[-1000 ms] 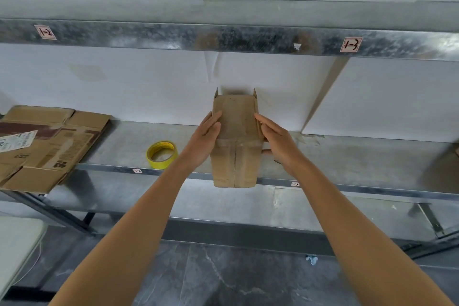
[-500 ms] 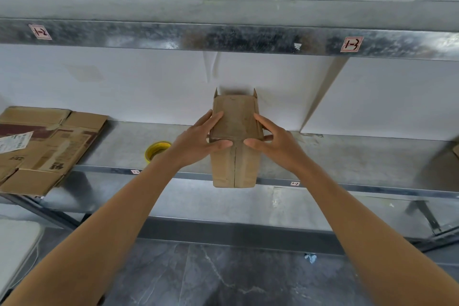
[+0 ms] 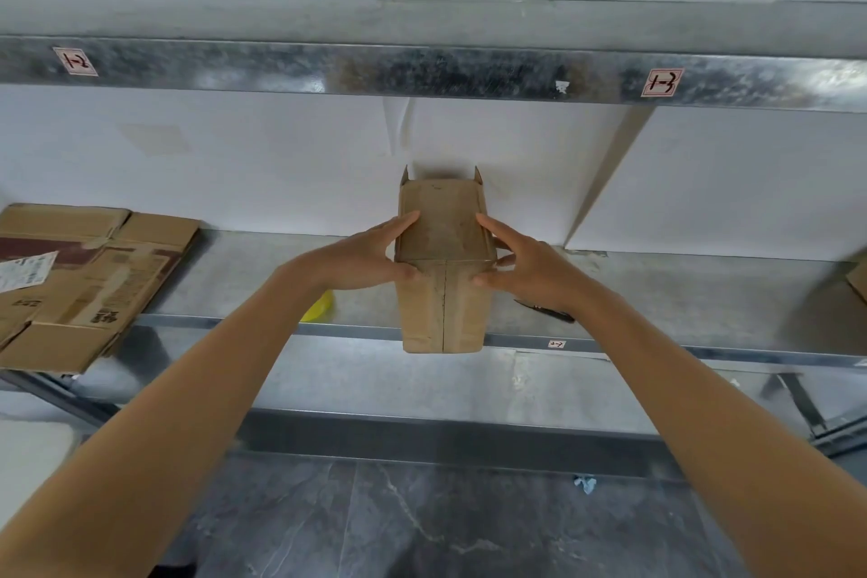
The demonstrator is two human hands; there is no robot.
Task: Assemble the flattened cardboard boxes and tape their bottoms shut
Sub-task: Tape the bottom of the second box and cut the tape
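Holding box (image 3: 443, 277) with both hands at the front edge of the shelf (image 3: 657, 291), about midway along the shelf. Lying lengthwise from front to back across the shelf, near end sticking out past the front edge. Cannot tell whether resting on the shelf or lifted just above. On the near end, two flaps folded shut, meeting in an upright seam. At the far end, toward the back of the shelf, two flap corners poking up.

Gripping the box's upper left corner with left hand (image 3: 366, 256): thumb pressed on the left flap, fingers laid along the top and left side. Gripping the upper right corner with right hand (image 3: 525, 270) likewise: thumb on the right flap, forefinger along the top edge, other fingers curled round the right side.

On the shelf's left end, flat boxes (image 3: 89, 296) stacked, overhanging the front edge, with a white paper (image 3: 26, 270) on top. On the shelf left of middle, yellow tape (image 3: 321, 305), mostly hidden behind the left forearm. On the shelf right of middle, near the front edge, a thin dark tool (image 3: 544, 310), too blurred to name. At the shelf's far right end, a cardboard corner (image 3: 858, 279) cut by the frame. Above the shelf, a metal beam (image 3: 422, 70) with two red-bordered labels (image 3: 662, 82). Below the shelf, dark floor (image 3: 422, 521) with a blue scrap (image 3: 584, 483).
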